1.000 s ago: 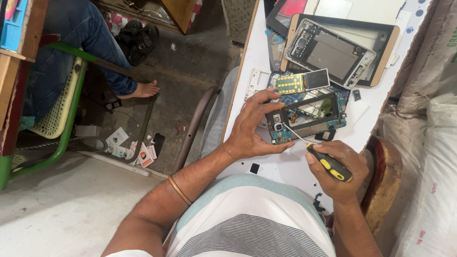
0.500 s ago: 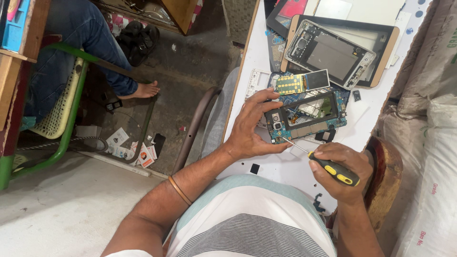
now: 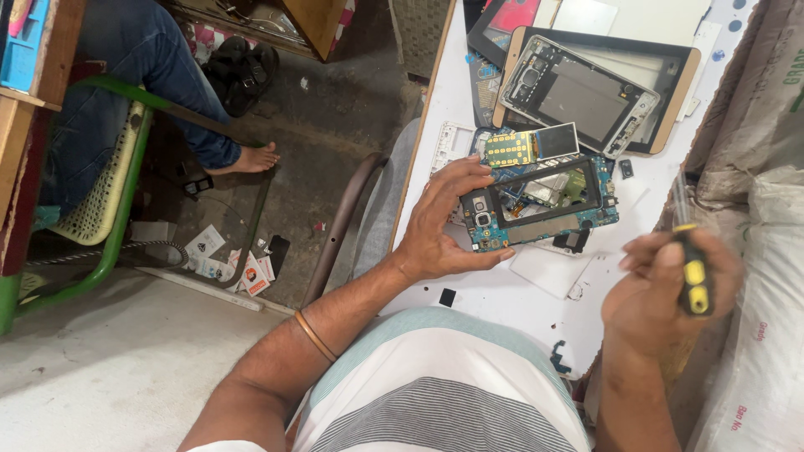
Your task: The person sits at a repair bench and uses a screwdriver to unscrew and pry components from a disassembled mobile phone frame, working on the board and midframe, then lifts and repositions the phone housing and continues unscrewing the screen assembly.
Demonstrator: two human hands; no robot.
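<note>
**A:** Where's the phone being worked on?

**B:** The opened phone chassis (image 3: 540, 205), blue circuit board showing inside a dark frame, sits on the white worktable (image 3: 502, 301), roughly mid-table. The left hand (image 3: 440, 222) grips it by its left end, fingers curled over the top edge and thumb under the lower edge.

**A:** And the other hand?

**B:** The right hand (image 3: 662, 289) is lifted off to the right of the chassis, well apart from it, clenched around a screwdriver (image 3: 688, 251) with a yellow-and-black handle. The shaft points up and away from the board, and the hand is blurred.

**A:** What lies close by?

**B:** Just above the chassis, touching or nearly so, a small board with a gold keypad grid and a dark screen (image 3: 532, 146). Below it, a white rectangular panel (image 3: 548, 269). Farther up the table, a larger tablet frame with a gold rim (image 3: 599, 88), its inner plate exposed.

**A:** Anything off the table?

**B:** To the left, a green-framed chair (image 3: 109, 209) with another person's jeans-clad leg and bare foot (image 3: 251, 157) on the concrete floor, black sandals (image 3: 243, 71) beyond, and scattered paper scraps (image 3: 230, 264). A white sack (image 3: 766, 335) stands on the right.
</note>
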